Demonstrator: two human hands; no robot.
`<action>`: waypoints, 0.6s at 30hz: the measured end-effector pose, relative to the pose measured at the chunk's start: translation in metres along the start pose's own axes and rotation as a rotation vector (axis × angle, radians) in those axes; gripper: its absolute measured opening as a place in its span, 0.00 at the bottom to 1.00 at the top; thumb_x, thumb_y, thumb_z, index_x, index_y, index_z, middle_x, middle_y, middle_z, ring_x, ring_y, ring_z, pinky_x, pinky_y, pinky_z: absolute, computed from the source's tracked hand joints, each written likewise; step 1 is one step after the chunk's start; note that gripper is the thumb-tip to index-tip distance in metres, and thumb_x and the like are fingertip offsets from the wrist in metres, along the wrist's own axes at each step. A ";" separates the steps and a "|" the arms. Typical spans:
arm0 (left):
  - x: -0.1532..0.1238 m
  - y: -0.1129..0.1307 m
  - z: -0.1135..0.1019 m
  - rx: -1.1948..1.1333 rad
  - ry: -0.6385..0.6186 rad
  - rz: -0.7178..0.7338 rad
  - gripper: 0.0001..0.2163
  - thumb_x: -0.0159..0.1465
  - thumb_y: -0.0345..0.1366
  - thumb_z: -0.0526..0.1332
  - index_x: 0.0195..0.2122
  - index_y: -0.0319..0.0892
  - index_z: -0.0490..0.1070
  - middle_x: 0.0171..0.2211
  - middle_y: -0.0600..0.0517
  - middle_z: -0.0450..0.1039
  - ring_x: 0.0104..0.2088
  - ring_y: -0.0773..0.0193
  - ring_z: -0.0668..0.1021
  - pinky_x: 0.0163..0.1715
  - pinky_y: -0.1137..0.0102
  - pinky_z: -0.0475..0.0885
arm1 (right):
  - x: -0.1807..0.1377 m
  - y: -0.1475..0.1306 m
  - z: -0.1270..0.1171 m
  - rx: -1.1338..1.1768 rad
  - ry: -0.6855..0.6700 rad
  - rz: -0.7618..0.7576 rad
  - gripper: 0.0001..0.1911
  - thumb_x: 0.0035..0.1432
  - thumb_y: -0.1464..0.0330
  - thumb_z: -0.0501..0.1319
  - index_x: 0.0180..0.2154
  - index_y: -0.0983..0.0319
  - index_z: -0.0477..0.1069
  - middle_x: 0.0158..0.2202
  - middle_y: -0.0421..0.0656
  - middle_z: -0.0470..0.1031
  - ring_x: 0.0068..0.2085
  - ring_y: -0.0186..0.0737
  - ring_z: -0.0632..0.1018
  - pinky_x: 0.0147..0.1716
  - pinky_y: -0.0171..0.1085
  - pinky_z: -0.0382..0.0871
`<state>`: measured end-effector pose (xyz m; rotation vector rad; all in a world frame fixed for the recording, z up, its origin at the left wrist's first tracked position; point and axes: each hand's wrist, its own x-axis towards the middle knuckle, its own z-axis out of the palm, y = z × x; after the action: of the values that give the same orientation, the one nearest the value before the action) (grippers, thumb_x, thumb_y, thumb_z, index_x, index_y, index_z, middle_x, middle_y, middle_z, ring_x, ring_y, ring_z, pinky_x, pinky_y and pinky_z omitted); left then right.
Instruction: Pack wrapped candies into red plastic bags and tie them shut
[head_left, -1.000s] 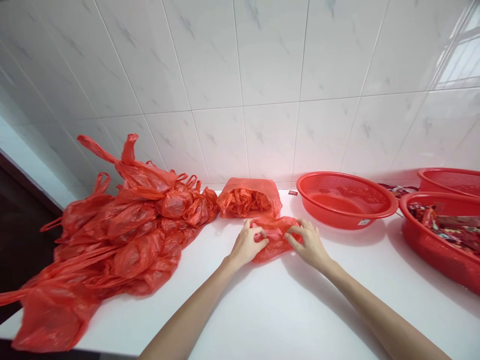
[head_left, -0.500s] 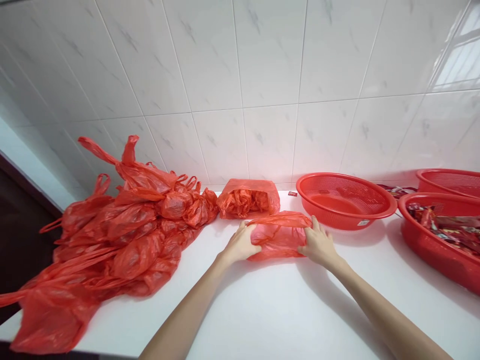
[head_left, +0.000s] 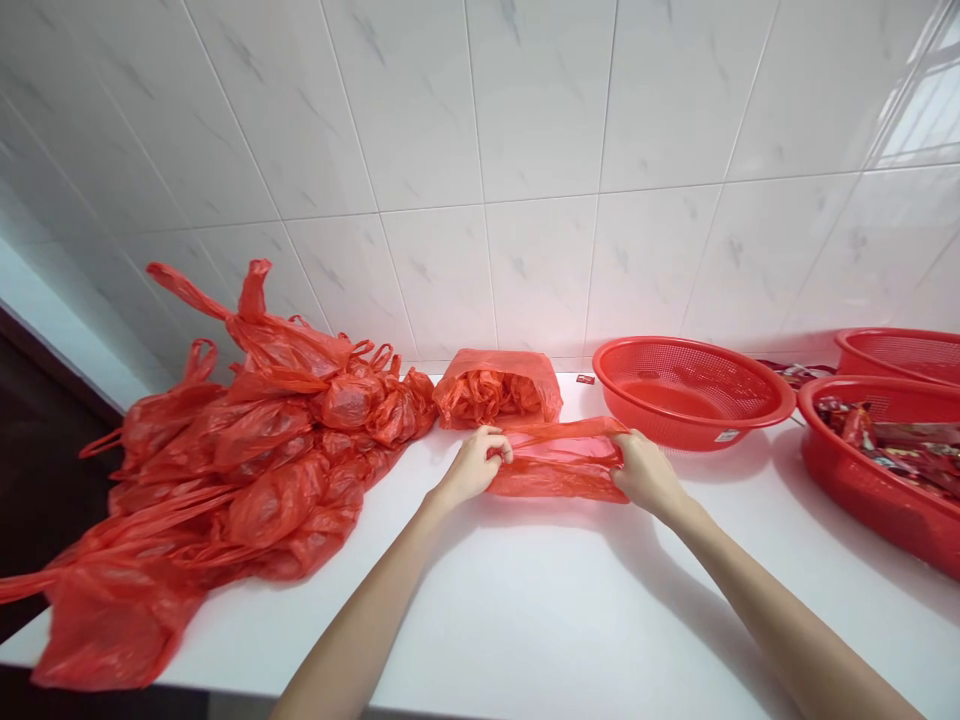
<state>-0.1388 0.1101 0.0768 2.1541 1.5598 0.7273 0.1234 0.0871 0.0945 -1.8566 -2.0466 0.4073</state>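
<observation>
A thin red plastic bag is stretched sideways between my two hands, low over the white table. My left hand pinches its left end with curled fingers. At the right end, my right hand grips the bag's edge, its fingertips partly hidden by the plastic. The mouth of the bag faces up as a narrow gap. Just behind it lies a red bag with crumpled red plastic bags showing in its opening.
Filled red bags are heaped on the left of the white table. On the right stand a red perforated basket, a basket of wrapped packets and another basket behind. A small red packet lies near the tiled wall.
My hands have moved slightly apart, pulling the bag's mouth from a wide opening to a flatter, tauter gap. My left fingers have curled in. The view has shifted slightly.
</observation>
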 end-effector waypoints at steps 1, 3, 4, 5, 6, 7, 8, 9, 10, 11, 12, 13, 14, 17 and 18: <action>0.000 0.000 -0.001 -0.008 -0.006 -0.004 0.17 0.54 0.20 0.51 0.28 0.43 0.78 0.46 0.48 0.75 0.55 0.55 0.76 0.52 0.65 0.72 | -0.002 0.000 -0.001 -0.054 -0.038 0.019 0.29 0.48 0.84 0.54 0.53 0.68 0.72 0.45 0.55 0.77 0.46 0.54 0.79 0.38 0.40 0.68; 0.000 0.001 -0.003 0.004 -0.030 -0.007 0.18 0.55 0.21 0.51 0.29 0.44 0.81 0.50 0.47 0.75 0.59 0.53 0.73 0.55 0.64 0.70 | -0.006 -0.002 -0.002 -0.146 -0.117 0.048 0.33 0.48 0.84 0.55 0.58 0.70 0.67 0.44 0.57 0.77 0.43 0.56 0.79 0.33 0.39 0.65; -0.001 0.003 -0.003 0.023 -0.049 -0.008 0.18 0.56 0.22 0.52 0.32 0.44 0.82 0.50 0.47 0.74 0.59 0.52 0.73 0.56 0.64 0.70 | -0.008 -0.003 -0.002 -0.182 -0.153 0.054 0.35 0.48 0.84 0.56 0.60 0.70 0.64 0.44 0.58 0.77 0.43 0.56 0.79 0.31 0.39 0.63; -0.002 0.004 -0.003 0.048 -0.069 -0.009 0.16 0.58 0.25 0.55 0.36 0.44 0.82 0.51 0.46 0.74 0.58 0.51 0.74 0.56 0.63 0.70 | -0.009 -0.005 -0.002 -0.209 -0.185 0.053 0.37 0.48 0.83 0.57 0.62 0.69 0.61 0.44 0.57 0.76 0.42 0.55 0.79 0.30 0.38 0.62; -0.003 0.006 -0.003 0.076 -0.091 -0.013 0.14 0.58 0.28 0.58 0.39 0.44 0.82 0.50 0.45 0.74 0.57 0.50 0.74 0.56 0.63 0.70 | -0.010 -0.006 -0.003 -0.230 -0.215 0.049 0.39 0.48 0.82 0.59 0.63 0.69 0.59 0.43 0.56 0.76 0.42 0.54 0.79 0.30 0.37 0.61; -0.005 0.008 -0.003 0.103 -0.112 -0.020 0.13 0.58 0.31 0.61 0.42 0.44 0.82 0.50 0.45 0.74 0.56 0.49 0.75 0.55 0.62 0.71 | -0.011 -0.007 -0.003 -0.244 -0.241 0.045 0.39 0.49 0.81 0.60 0.64 0.68 0.58 0.43 0.54 0.77 0.42 0.53 0.79 0.29 0.37 0.61; -0.006 0.010 -0.003 0.127 -0.128 -0.026 0.15 0.57 0.34 0.64 0.45 0.44 0.81 0.50 0.45 0.73 0.55 0.48 0.75 0.55 0.62 0.71 | -0.011 -0.007 -0.004 -0.256 -0.263 0.043 0.38 0.49 0.80 0.61 0.63 0.67 0.58 0.43 0.53 0.77 0.42 0.52 0.79 0.29 0.37 0.61; -0.007 0.012 -0.003 0.145 -0.141 -0.030 0.17 0.55 0.35 0.66 0.47 0.45 0.80 0.50 0.45 0.72 0.54 0.49 0.76 0.54 0.62 0.72 | -0.011 -0.007 -0.005 -0.267 -0.279 0.046 0.36 0.50 0.79 0.61 0.62 0.67 0.60 0.43 0.53 0.77 0.42 0.52 0.79 0.29 0.37 0.61; -0.008 0.013 -0.004 0.155 -0.156 -0.029 0.20 0.54 0.35 0.67 0.49 0.45 0.78 0.51 0.45 0.71 0.53 0.49 0.76 0.54 0.62 0.72 | -0.011 -0.006 -0.007 -0.276 -0.288 0.051 0.34 0.51 0.79 0.61 0.61 0.67 0.61 0.43 0.52 0.76 0.42 0.52 0.79 0.30 0.37 0.62; -0.009 0.014 -0.005 0.162 -0.181 -0.027 0.23 0.53 0.34 0.67 0.51 0.46 0.77 0.52 0.45 0.70 0.53 0.50 0.76 0.53 0.63 0.73 | -0.011 -0.006 -0.008 -0.284 -0.292 0.057 0.33 0.51 0.78 0.62 0.60 0.66 0.62 0.44 0.53 0.76 0.43 0.52 0.79 0.31 0.37 0.63; -0.010 0.015 -0.007 0.168 -0.219 -0.022 0.25 0.51 0.33 0.67 0.53 0.47 0.76 0.52 0.46 0.69 0.52 0.50 0.76 0.52 0.64 0.73 | -0.010 -0.005 -0.010 -0.290 -0.290 0.064 0.32 0.52 0.77 0.62 0.60 0.66 0.63 0.46 0.54 0.75 0.44 0.53 0.79 0.32 0.38 0.64; -0.011 0.015 -0.008 0.174 -0.265 -0.015 0.28 0.50 0.33 0.68 0.55 0.48 0.74 0.52 0.45 0.69 0.52 0.50 0.76 0.51 0.64 0.73 | -0.010 -0.004 -0.011 -0.294 -0.286 0.069 0.32 0.53 0.75 0.63 0.60 0.65 0.63 0.48 0.55 0.74 0.45 0.53 0.79 0.34 0.39 0.66; -0.012 0.016 -0.010 0.181 -0.316 -0.008 0.30 0.49 0.33 0.68 0.56 0.48 0.73 0.52 0.45 0.69 0.51 0.50 0.76 0.51 0.64 0.73 | -0.010 -0.002 -0.013 -0.295 -0.281 0.073 0.33 0.53 0.73 0.64 0.61 0.65 0.62 0.50 0.57 0.72 0.46 0.54 0.79 0.35 0.40 0.67; -0.014 0.017 -0.015 0.187 -0.426 0.029 0.32 0.48 0.36 0.69 0.58 0.50 0.72 0.50 0.46 0.70 0.52 0.48 0.75 0.53 0.63 0.72 | -0.010 0.002 -0.019 -0.281 -0.271 0.059 0.36 0.53 0.66 0.68 0.62 0.64 0.63 0.60 0.60 0.64 0.52 0.57 0.77 0.42 0.43 0.71; -0.015 0.018 -0.016 0.188 -0.440 0.044 0.32 0.48 0.36 0.69 0.58 0.51 0.72 0.50 0.46 0.71 0.53 0.48 0.75 0.53 0.64 0.72 | -0.011 0.003 -0.021 -0.273 -0.264 0.031 0.37 0.53 0.65 0.69 0.63 0.62 0.63 0.63 0.60 0.61 0.56 0.58 0.75 0.46 0.45 0.71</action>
<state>-0.1389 0.0908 0.0974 2.2876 1.3900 0.1007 0.1365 0.0764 0.1111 -2.0892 -2.3506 0.4169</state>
